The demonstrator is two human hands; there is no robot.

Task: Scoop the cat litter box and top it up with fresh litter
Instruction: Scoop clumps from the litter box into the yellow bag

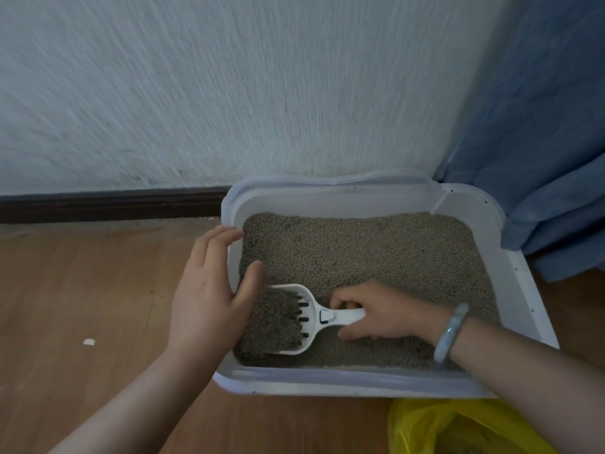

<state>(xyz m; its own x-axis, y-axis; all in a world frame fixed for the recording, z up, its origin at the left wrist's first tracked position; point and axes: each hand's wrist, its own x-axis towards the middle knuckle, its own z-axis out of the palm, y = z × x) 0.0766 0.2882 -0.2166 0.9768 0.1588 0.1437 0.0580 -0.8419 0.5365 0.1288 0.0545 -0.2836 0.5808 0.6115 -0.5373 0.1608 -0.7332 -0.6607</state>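
Yellow bag (458, 427) off the near edge; scoop (309, 319), heaped in the near-left corner of the litter box (327, 380), gripped by the right hand (376, 314), left hand (209, 290) open-fingered at the left rim; litter (360, 250) may be spilled if tilted.

yellow bag (458, 427) cut off at bottom edge, wall (196, 77) blurred
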